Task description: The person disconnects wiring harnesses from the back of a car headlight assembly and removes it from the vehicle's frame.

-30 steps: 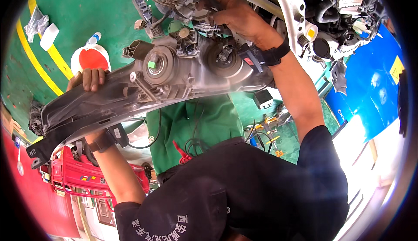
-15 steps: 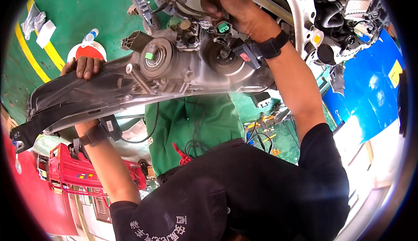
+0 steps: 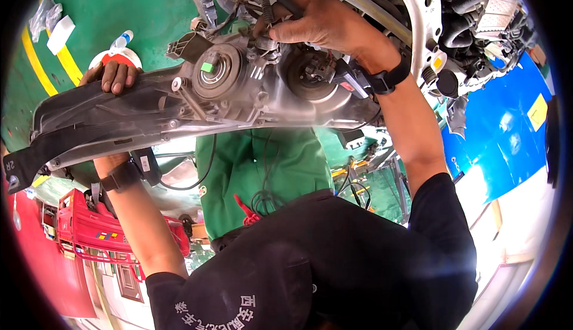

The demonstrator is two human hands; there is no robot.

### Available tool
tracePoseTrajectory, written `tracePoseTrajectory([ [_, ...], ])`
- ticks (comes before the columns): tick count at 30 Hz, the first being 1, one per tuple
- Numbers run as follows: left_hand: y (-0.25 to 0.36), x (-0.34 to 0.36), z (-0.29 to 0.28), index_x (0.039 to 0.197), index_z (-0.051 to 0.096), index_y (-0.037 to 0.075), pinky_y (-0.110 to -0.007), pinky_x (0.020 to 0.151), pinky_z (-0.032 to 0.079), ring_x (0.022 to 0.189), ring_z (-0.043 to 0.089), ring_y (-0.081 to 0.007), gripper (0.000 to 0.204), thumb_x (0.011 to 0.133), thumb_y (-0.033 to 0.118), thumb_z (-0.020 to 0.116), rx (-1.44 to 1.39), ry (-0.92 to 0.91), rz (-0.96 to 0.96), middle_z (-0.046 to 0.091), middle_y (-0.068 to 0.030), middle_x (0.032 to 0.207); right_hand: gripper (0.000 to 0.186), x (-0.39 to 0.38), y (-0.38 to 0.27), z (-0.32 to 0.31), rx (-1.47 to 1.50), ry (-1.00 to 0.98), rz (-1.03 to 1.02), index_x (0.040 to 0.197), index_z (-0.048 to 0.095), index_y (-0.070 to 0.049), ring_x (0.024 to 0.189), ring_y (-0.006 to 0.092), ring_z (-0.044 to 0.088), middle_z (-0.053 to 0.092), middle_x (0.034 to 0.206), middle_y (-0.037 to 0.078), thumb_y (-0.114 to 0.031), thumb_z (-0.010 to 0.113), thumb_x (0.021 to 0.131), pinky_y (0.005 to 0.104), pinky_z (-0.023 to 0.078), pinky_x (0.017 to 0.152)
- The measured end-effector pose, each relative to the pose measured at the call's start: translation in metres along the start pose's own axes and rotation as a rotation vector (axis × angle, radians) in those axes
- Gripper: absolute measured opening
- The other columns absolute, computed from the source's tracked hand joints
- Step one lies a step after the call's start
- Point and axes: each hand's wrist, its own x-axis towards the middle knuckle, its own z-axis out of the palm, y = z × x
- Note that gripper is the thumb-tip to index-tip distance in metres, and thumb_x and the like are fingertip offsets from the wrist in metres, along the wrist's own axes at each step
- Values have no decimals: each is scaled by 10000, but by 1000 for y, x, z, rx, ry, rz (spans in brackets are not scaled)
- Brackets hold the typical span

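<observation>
A long headlamp assembly (image 3: 149, 108), its back toward me, spans the middle of the view, with two round housings (image 3: 216, 73) and a dark bracket at its left end. My left hand (image 3: 110, 84) grips its upper edge with fingers curled over it; the rest of that hand is hidden behind it. My right hand (image 3: 307, 28) is closed around a wiring harness (image 3: 266, 9) above the lamp, thumb near a connector (image 3: 264, 42). Its fingertips are partly hidden. Near my right wrist a dark device (image 3: 352, 79) on a strap overlaps the lamp's right end.
Above right is a vehicle's white front frame (image 3: 425, 8) with hoses. Right is a blue panel (image 3: 495, 151); lower left a red rack (image 3: 89, 222). Upper left, on the green floor (image 3: 119, 2), are a bottle (image 3: 122, 40), a red-and-white round object (image 3: 104, 56) and plastic scraps (image 3: 42, 17).
The headlamp and my left hand have shifted left and slightly upward. My right hand rose toward the harness top, then came down, its thumb now lower beside the connector.
</observation>
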Motion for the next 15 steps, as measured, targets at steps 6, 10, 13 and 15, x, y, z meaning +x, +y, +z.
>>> tracePoseTrajectory([
  [6, 2, 8, -1, 611, 424, 167, -310, 904, 364, 703, 395, -144, 407, 1000, 251, 341, 46, -144, -84, 428, 12, 586, 487, -3, -12, 1, 44, -47, 65, 1086, 729, -49, 847, 106, 610, 692, 904, 11, -472, 760, 848, 265, 475, 794],
  [10, 0, 8, -16, 607, 429, 167, -311, 911, 366, 704, 397, -147, 408, 997, 249, 342, -32, -99, -41, 431, 12, 581, 475, 1, -5, 8, 13, 18, 31, 1082, 729, -50, 747, 80, 591, 669, 830, -10, -462, 767, 849, 250, 470, 669],
  [13, 0, 4, -10, 608, 434, 169, -312, 922, 367, 706, 400, -149, 406, 995, 252, 343, -24, -51, -40, 440, 14, 580, 422, -3, -18, 0, -172, 8, 93, 952, 732, -49, 650, 110, 565, 641, 704, 13, -447, 779, 817, 292, 449, 624],
  [15, 1, 2, -15, 609, 436, 170, -308, 908, 368, 707, 402, -146, 405, 994, 254, 344, -30, -32, -25, 447, 14, 581, 426, -6, -11, -3, -132, -1, 83, 932, 728, -48, 649, 111, 563, 635, 693, 11, -449, 792, 804, 292, 447, 620],
])
